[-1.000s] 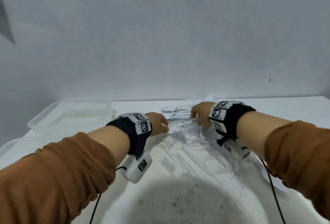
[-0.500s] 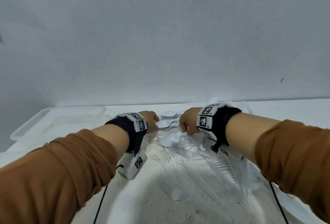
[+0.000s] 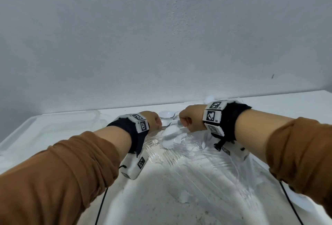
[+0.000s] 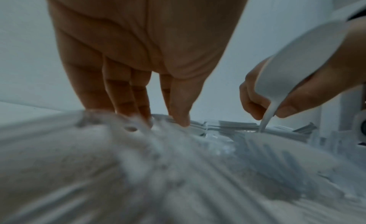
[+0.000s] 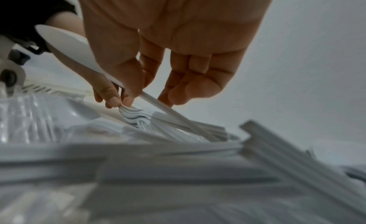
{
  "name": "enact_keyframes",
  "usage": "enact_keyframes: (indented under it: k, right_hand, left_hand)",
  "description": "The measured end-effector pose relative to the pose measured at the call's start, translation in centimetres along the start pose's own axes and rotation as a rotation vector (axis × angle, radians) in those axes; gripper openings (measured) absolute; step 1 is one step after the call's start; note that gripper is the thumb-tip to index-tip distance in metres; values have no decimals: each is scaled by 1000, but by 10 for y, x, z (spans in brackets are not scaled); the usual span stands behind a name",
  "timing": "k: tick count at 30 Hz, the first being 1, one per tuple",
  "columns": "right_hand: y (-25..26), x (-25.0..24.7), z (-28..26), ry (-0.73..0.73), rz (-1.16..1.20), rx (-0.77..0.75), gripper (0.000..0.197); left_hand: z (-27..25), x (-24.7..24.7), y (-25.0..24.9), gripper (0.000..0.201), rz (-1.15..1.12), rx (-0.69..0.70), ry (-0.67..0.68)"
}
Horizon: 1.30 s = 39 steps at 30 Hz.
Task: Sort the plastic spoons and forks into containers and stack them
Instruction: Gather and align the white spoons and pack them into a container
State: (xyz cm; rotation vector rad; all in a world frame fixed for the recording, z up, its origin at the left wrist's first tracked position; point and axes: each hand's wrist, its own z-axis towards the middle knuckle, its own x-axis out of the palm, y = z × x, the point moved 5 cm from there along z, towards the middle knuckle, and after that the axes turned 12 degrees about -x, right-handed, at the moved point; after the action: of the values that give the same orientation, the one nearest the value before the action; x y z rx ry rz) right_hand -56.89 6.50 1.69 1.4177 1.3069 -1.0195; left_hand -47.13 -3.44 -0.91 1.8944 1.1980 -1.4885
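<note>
1. The right hand (image 3: 190, 119) pinches a white plastic spoon (image 3: 171, 131) by its handle between thumb and forefinger, the other fingers curled under. The bowl tilts up toward the person, and the handle slants down into the pile on the table (image 3: 296, 102).

2. From the left wrist camera the same spoon (image 4: 297, 61) shows its bowl raised high at the right, with the handle tip touching the heap.

3. The left hand (image 3: 153, 121) is down at the heap just left of the right hand. Its fingers (image 4: 122, 92) point down, the tips nipping the necks of a nested bundle of white spoons (image 5: 136, 116) – seen best from the right wrist camera.

4. More white spoons (image 3: 167, 115) lie on the table just beyond both hands, bowls facing left.

5. Clear plastic forks (image 3: 168, 158) lie scattered on crinkled clear plastic wrap (image 3: 239, 169) in front of the person, tines toward the left arm.

6. A clear plastic container (image 3: 53, 126) rests at the far left of the table – well apart from the cutlery pile; whether it holds anything cannot be made out.

7. Both forearms wear brown sleeves (image 3: 53, 171) and black wrist straps with tagged white blocks.
</note>
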Motion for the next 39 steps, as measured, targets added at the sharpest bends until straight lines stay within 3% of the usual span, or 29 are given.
enact_keyframes:
  k: [4,9,12,14,18,21,24,29,33,35,39]
  right_hand:
    - [-4,-11,-9,-130,122,51,21]
    - [-10,-30,-19,-269,243,145,25]
    - [-8,-39,-23,-292,284,182,19]
    - [-8,-41,-25,-256,294,220,15]
    - [-6,-35,-22,-175,202,199,25]
    - [-7,-21,-15,-37,180,162,10]
    - [-12,-10,-5,85,113,127,23]
    - [-11,6,11,196,3,34,29]
    - [-7,8,21,239,-112,-37,15]
    - [-3,11,23,277,-132,-67,8]
    - [1,15,27,280,-172,-127,18]
  left_hand:
    - [0,-10,2,23,-28,9,-47]
    - [-7,-32,9,24,-105,17,-65]
    - [-16,-45,9,23,-300,14,-44]
    - [-21,-51,11,27,-458,6,-46]
    - [-29,-65,16,34,-605,11,-108]
    - [-38,-72,20,36,-740,-2,-137]
    - [-44,-68,24,33,-867,-19,-101]
    - [-54,-59,25,18,-970,-63,-133]
    - [-62,-52,25,4,-1012,-81,-170]
    - [-66,-48,25,12,-1032,-96,-170]
    - [-69,-46,28,17,-1072,-177,-189]
